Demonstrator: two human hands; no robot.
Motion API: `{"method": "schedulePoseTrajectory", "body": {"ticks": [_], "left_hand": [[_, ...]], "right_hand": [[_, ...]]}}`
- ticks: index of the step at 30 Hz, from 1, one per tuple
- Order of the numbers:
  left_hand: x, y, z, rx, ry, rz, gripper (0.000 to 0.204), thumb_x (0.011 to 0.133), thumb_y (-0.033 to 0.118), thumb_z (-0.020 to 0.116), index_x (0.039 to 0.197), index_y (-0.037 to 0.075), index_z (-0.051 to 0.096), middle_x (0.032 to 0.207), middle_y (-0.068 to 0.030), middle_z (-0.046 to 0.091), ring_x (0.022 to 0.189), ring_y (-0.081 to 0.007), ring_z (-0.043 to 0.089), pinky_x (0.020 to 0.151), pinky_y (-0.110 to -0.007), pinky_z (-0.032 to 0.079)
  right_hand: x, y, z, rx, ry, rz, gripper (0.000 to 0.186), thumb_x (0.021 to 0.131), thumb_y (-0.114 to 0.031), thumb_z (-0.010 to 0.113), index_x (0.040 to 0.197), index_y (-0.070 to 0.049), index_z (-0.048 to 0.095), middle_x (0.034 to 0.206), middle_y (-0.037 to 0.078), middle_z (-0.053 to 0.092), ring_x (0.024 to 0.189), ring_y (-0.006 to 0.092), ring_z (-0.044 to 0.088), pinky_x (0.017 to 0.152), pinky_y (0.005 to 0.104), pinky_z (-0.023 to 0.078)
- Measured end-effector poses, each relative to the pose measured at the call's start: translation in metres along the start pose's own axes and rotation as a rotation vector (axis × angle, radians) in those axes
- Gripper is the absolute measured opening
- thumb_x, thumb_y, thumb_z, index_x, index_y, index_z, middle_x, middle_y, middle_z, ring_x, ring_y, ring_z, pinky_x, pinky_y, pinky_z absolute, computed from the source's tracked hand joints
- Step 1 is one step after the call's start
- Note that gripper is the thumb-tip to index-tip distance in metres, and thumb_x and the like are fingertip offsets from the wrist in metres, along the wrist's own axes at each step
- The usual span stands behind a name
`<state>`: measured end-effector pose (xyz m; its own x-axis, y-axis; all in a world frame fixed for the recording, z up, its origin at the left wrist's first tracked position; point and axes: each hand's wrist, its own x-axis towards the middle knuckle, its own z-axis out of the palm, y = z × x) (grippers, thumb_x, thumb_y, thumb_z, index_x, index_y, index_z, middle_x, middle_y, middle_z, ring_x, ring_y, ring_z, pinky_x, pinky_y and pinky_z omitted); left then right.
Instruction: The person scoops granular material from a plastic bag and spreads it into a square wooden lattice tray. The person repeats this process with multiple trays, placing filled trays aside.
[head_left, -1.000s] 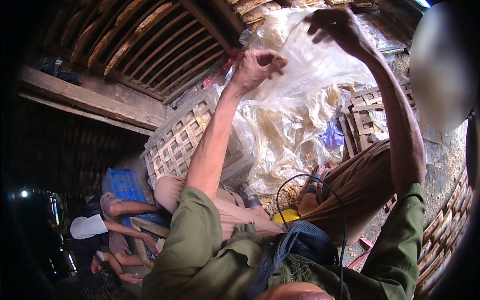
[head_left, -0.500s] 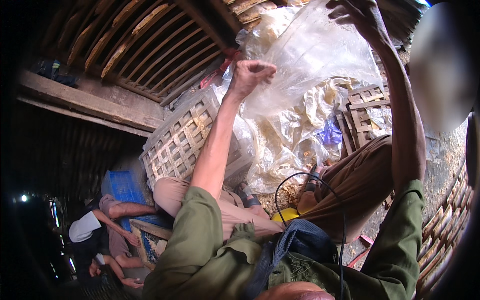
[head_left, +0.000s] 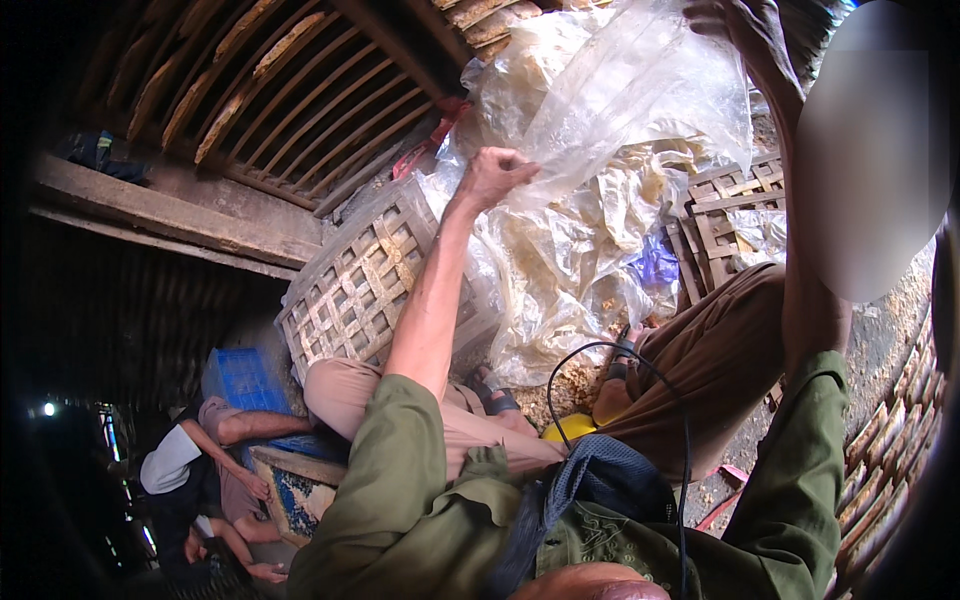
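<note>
A clear, whitish plastic sheet (head_left: 625,95) hangs stretched between my two hands. My left hand (head_left: 493,180) is closed in a pinch on its near left edge. Higher up, at the top of the view, my right hand (head_left: 745,25) has its fingers bent around the sheet's far right part; the picture's edge cuts off some of that hand. Beneath the sheet lies a heap of crumpled, stained plastic sheeting (head_left: 570,260), spread in front of my feet.
A woven lattice crate (head_left: 350,285) stands left of the heap, and a slatted wooden one (head_left: 715,235) to the right. A thin black cable (head_left: 640,360) loops over my lap. At lower left a co-worker (head_left: 215,470) sits by a blue crate (head_left: 240,380). Slatted racks (head_left: 300,110) rise behind.
My left hand has come slightly nearer and lower, and my right hand has shifted right. The sheet between them has narrowed into folds.
</note>
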<state>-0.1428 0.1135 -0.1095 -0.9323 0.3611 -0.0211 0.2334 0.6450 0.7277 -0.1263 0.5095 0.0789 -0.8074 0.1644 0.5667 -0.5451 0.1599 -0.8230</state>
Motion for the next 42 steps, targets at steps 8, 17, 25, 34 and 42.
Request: {"method": "schedulePoseTrajectory", "body": {"ticks": [8,17,25,34,42], "left_hand": [[0.004,-0.049,-0.024,-0.623,0.125,-0.085,0.020,0.094,0.020,0.082,0.082,0.007,0.073,0.093,-0.0074,0.077,0.081,-0.0153,0.072,0.078,-0.033,0.061],[0.013,-0.003,-0.045,-1.058,0.436,0.139,0.012,0.103,0.010,0.064,0.112,0.007,0.072,0.107,-0.0102,0.078,0.099,-0.0211,0.076,0.086,-0.038,0.066],[0.021,0.019,-0.101,-1.073,0.623,0.136,0.008,0.099,0.014,0.074,0.107,0.011,0.073,0.102,-0.0065,0.078,0.086,-0.0187,0.077,0.072,-0.040,0.067],[-0.001,-0.010,-0.106,-0.822,0.600,0.059,0.018,0.092,0.011,0.082,0.098,0.009,0.066,0.100,-0.0077,0.076,0.088,-0.0168,0.074,0.070,-0.036,0.065],[-0.069,-0.046,-0.182,-0.470,0.754,0.246,0.020,0.097,0.018,0.078,0.102,0.005,0.064,0.088,-0.0049,0.075,0.070,-0.0111,0.070,0.049,-0.028,0.055]], "right_hand": [[0.009,0.031,-0.052,0.085,0.101,0.138,0.028,0.108,-0.028,0.063,0.108,-0.002,0.073,0.084,0.008,0.075,0.060,0.0116,0.069,0.049,0.0229,0.054],[0.029,0.104,-0.092,-0.203,0.074,0.291,0.040,0.110,-0.026,0.046,0.139,-0.002,0.061,0.129,0.011,0.070,0.102,0.0240,0.077,0.085,0.0361,0.065],[0.021,0.121,-0.098,-0.136,0.038,0.433,0.044,0.103,-0.043,0.068,0.131,-0.010,0.070,0.110,0.004,0.074,0.099,0.0166,0.076,0.085,0.0333,0.065],[0.034,0.124,-0.095,-0.144,0.118,0.318,0.046,0.102,-0.041,0.070,0.137,-0.010,0.070,0.129,0.007,0.070,0.112,0.0188,0.070,0.092,0.0364,0.063],[0.022,0.092,-0.020,-0.172,-0.062,0.172,0.045,0.104,-0.036,0.068,0.140,-0.009,0.067,0.120,0.011,0.071,0.103,0.0207,0.074,0.085,0.0345,0.063]]}}
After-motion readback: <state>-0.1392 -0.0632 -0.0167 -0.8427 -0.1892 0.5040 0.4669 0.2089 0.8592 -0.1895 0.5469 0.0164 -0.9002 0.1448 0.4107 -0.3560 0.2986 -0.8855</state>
